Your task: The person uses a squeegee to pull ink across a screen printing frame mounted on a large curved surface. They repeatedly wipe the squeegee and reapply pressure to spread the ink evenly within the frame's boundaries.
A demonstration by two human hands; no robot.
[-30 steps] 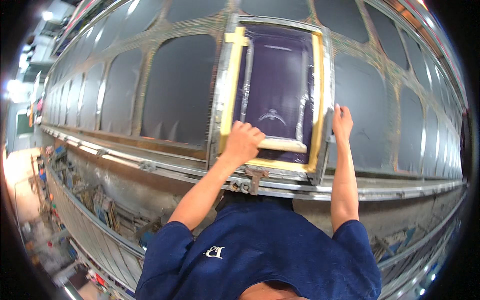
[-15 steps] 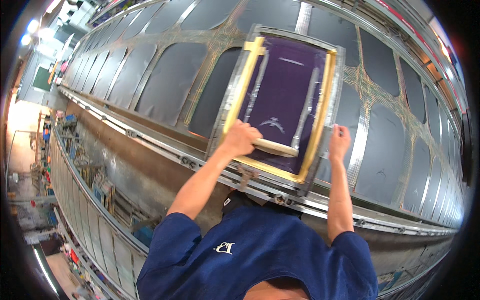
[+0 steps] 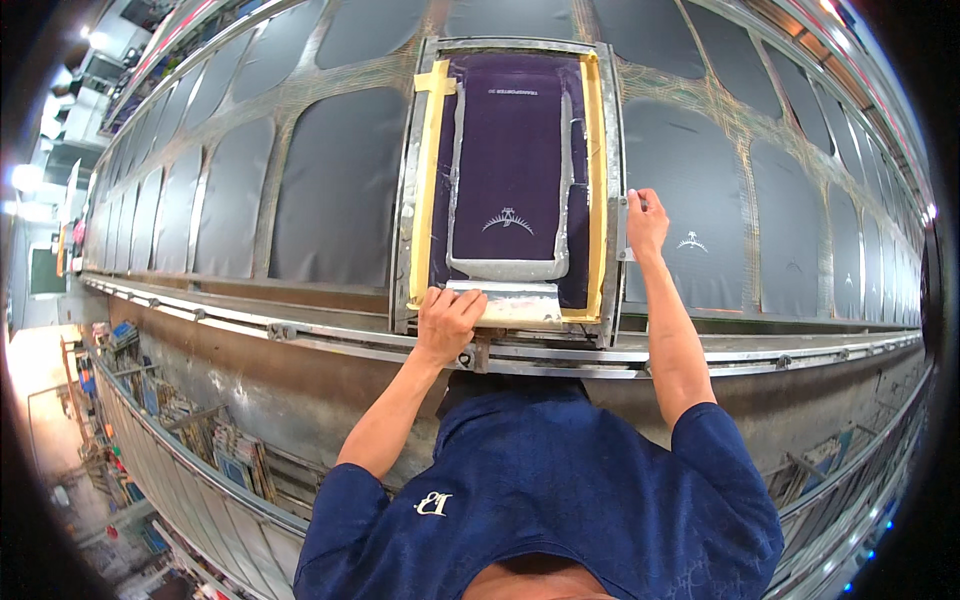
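Observation:
A screen-printing frame (image 3: 612,130) with yellow tape along its inner sides lies before me on a long table. Its dark purple mesh (image 3: 510,130) carries a small pale crest near my end. Grey ink (image 3: 505,268) borders the print area. At the near end of the frame rests a squeegee (image 3: 520,308) with a pale face and a silvery strip. My left hand (image 3: 450,322) is closed around the squeegee's left end. Beside the frame's right edge, my right hand (image 3: 646,222) has curled fingers; what they pinch is hidden.
Rows of dark rounded panels (image 3: 340,190) cover the table on both sides. A panel (image 3: 690,190) right of the frame bears a pale crest. A metal rail (image 3: 680,358) with fittings runs along the near edge. Behind me, frames (image 3: 240,455) stand in a rack at the lower left.
The squeegee has come nearer to me, from the mesh to the frame's near end, and its silvery strip now shows. The view has turned, so the frame appears straighter. My right hand stays beside the frame.

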